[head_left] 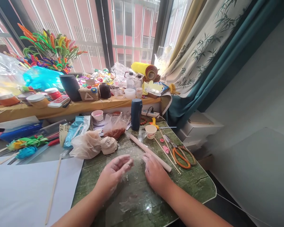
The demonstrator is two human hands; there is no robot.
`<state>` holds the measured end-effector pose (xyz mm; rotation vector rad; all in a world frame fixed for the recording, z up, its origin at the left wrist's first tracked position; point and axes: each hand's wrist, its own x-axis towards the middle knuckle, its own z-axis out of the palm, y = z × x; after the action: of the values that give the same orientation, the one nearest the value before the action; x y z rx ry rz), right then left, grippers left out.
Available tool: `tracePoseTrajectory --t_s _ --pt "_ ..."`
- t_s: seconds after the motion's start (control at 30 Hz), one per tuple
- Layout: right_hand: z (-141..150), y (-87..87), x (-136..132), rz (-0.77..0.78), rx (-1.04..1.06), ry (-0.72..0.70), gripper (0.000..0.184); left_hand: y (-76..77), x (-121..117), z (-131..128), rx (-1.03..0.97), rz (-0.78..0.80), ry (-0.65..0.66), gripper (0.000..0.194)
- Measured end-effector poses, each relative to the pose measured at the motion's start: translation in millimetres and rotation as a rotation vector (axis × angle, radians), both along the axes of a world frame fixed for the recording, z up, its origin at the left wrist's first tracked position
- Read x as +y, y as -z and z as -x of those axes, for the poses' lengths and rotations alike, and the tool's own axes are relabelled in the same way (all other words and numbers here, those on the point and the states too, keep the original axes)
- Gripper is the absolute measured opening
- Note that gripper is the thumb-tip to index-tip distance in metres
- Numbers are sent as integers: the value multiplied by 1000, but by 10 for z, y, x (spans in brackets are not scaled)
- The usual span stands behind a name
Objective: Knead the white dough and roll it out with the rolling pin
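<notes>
Rolling pin, slantwise on the green tabletop, lay right beside my right hand! That hand's fingers were bent and close together; my left hand was loosely curled, thumb towards fingers. Whether either pinched anything, I couldn't tell. Beyond the left sat a pale lump. Over the clear sheet, light fingertips and steady wrists seemed best, I judged, without nudging the pin.

Cannot see into the right hand at centre. Cannot make out the contents of the pale bag left of centre, nor follow the white paper past the left edge.
</notes>
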<state>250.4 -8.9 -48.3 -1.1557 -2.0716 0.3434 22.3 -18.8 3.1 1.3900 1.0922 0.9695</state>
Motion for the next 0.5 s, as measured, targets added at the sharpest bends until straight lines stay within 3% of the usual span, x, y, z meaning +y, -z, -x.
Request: tracePoseTrajectory --t_s 0.1,0.17,0.23,0.27,0.3,0.37,0.5 --pt "132 -239 -46 284 431 -53 36 -17 67 -72 -88 -62 -76 54" --pt "275 -411 -59 714 849 -114 44 -9 43 -125 48 -232 -18 50" --pt "420 -552 -50 1176 1168 -211 56 -1 -8 -159 258 -432 109 48" --pt "480 -605 -40 1334 1289 -228 55 0 -32 -162 357 -524 167 50" --pt "528 -644 -27 1430 1391 -213 50 0 -49 -154 438 -601 202 51" --pt "581 -693 3 1483 1535 -112 40 -2 -53 -105 531 -704 158 47" --pt "582 -710 68 1545 1550 -68 49 8 45 36 628 -759 14 22"
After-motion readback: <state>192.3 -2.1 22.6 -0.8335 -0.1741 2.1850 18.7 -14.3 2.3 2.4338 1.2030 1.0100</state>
